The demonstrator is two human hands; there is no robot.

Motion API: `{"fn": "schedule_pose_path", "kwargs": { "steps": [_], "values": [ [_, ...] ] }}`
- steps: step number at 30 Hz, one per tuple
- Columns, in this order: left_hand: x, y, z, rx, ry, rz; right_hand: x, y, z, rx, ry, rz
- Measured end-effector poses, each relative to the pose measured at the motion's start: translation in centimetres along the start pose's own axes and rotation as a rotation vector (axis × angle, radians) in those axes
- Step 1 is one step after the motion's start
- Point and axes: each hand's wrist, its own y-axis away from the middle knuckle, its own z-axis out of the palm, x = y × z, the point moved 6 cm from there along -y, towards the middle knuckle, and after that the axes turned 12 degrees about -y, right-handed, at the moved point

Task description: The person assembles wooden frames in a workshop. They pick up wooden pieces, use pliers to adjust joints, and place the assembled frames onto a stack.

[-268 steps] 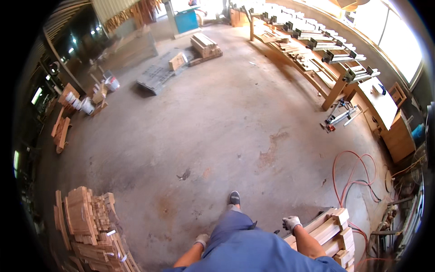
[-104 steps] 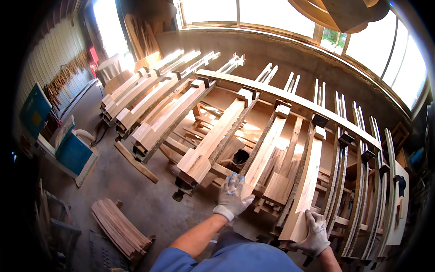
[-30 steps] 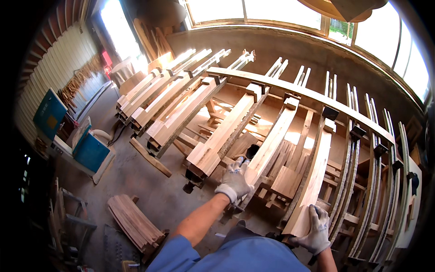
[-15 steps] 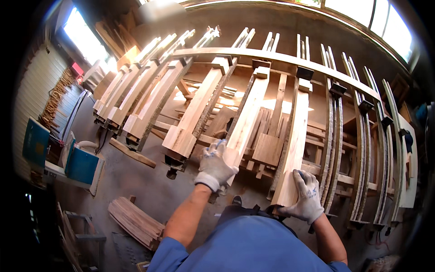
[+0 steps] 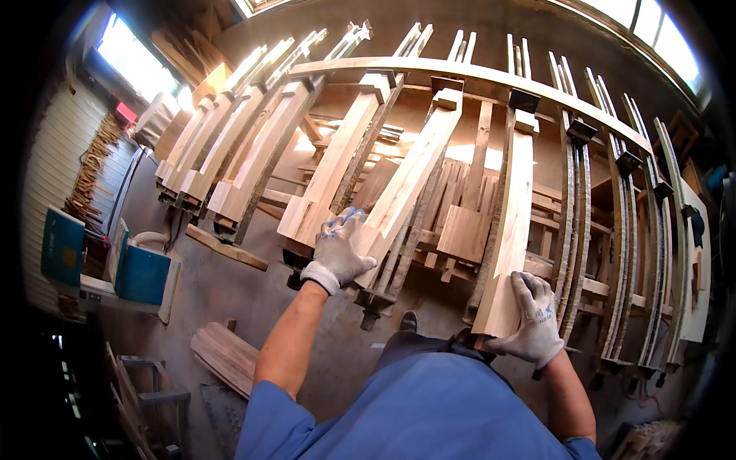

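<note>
My gloved left hand (image 5: 340,249) holds the near end of a pale wooden beam (image 5: 410,184), its fingers along the left side and its thumb at the end. That beam slants across its metal clamp bars (image 5: 400,264), which show bare on its right. Its near end lies close beside another beam (image 5: 331,169) on the left. My gloved right hand (image 5: 530,318) grips the near end of a second beam (image 5: 510,230), fingers on its right side and thumb by the end face. This one lies along its own clamp.
More beams rest in clamps (image 5: 261,146) at the left. Several clamps without beams (image 5: 575,222) stand at the right. A long wooden bar (image 5: 475,73) crosses the far side. Stacked boards (image 5: 224,354) lie on the floor at lower left, near a blue box (image 5: 143,272).
The near end of the middle beam has swung left with my left hand, uncovering the clamp bars on its right. My right hand keeps its hold on the other beam. The view has shifted slightly.
</note>
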Motion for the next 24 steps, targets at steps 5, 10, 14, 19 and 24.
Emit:
{"fn": "schedule_pose_path", "kwargs": {
  "steps": [5, 10, 14, 19, 24],
  "values": [
    [-1.0, -0.6, -1.1, 0.051, -0.093, 0.045, -0.1, -0.2, 0.2, -0.015, 0.009, -0.001],
    [-1.8, -1.1, -1.1, -0.001, -0.117, 0.034, -0.1, -0.3, 0.5, 0.024, -0.007, 0.01],
    [-2.9, -0.7, 4.1, 0.04, -0.077, 0.025, -0.9, -0.6, 0.5, 0.022, -0.009, -0.003],
    [-2.9, -0.9, 6.2, 0.006, -0.045, 0.019, -1.2, -0.9, 0.6, -0.008, 0.02, 0.029],
    [-3.3, -0.7, 7.3, 0.191, -0.035, 0.158, -0.9, -1.1, -0.1, -0.126, -0.006, 0.093]
  ]
}}
